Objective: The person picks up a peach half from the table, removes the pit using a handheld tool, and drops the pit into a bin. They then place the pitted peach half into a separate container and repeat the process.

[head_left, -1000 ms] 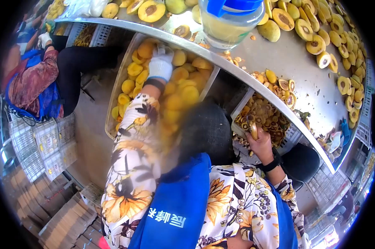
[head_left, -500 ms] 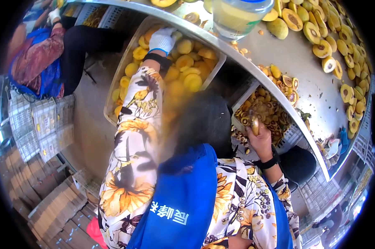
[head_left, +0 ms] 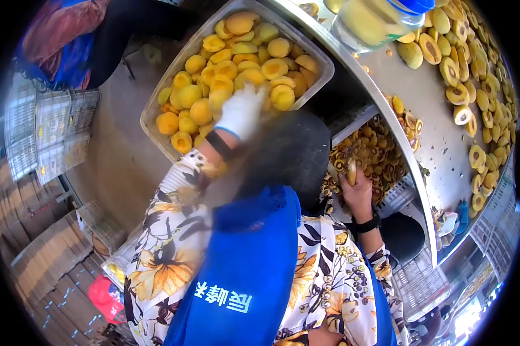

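My left hand (head_left: 241, 112), in a white glove and smeared by motion, is over the near side of a large plastic bin (head_left: 151, 109). Yellow peach halves (head_left: 220, 86) fill this bin, cut sides and skins both showing. The glove's fingers are too blurred to tell whether they hold anything. Farther right, my bare right hand (head_left: 360, 195) is closed round a small tool with a tan handle (head_left: 351, 172); its working end is hard to make out. Beneath and beyond that hand lies a crate heaped with brown pits and scraps (head_left: 381, 144).
A metal table (head_left: 435, 141) curves along the right, bearing many cut peaches (head_left: 458, 95) and a clear jar with a blue lid (head_left: 375, 26). My dark-clad knee (head_left: 291, 153) sits between bin and crate. Plastic crates (head_left: 52, 127) and another person (head_left: 64, 34) are at left.
My left hand has come back from the bin's far side toward me and is now blurred. The right hand still grips the tool near the pits. The whole view has shifted.
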`<state>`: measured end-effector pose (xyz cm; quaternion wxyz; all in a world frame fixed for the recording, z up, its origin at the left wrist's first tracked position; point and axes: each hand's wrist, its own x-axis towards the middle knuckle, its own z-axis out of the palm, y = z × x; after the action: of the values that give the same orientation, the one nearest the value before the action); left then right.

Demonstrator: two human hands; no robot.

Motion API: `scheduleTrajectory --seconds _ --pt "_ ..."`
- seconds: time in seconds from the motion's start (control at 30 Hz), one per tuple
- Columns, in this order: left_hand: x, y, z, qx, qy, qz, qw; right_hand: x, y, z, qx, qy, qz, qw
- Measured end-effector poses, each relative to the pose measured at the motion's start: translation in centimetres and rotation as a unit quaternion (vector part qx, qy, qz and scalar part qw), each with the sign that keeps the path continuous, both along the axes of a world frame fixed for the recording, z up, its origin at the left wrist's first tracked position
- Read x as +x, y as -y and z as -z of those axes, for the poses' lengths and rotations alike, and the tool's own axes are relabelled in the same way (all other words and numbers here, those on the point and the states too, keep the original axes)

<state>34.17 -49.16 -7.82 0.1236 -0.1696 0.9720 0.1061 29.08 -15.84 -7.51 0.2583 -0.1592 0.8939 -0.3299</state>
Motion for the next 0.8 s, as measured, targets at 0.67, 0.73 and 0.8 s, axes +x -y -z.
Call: scheduleTrajectory --seconds 0.67,0.73,0.8 --pt "-11.2 1.4 7.9 0.044 -0.107 0.177 0.977 -0.2 0.9 -1.7 0.023 -0.019 0.022 0.999" --pt "-11.4 2.8 6.5 0.082 -0.134 0.193 0.969 -0.5 1.0 -1.4 0.020 -0.039 0.008 0.999" --pt "-10.3 4.6 4.7 0.163 -0.247 0.152 0.943 -0.3 0.8 -1.2 0.018 -0.074 -0.009 0.997"
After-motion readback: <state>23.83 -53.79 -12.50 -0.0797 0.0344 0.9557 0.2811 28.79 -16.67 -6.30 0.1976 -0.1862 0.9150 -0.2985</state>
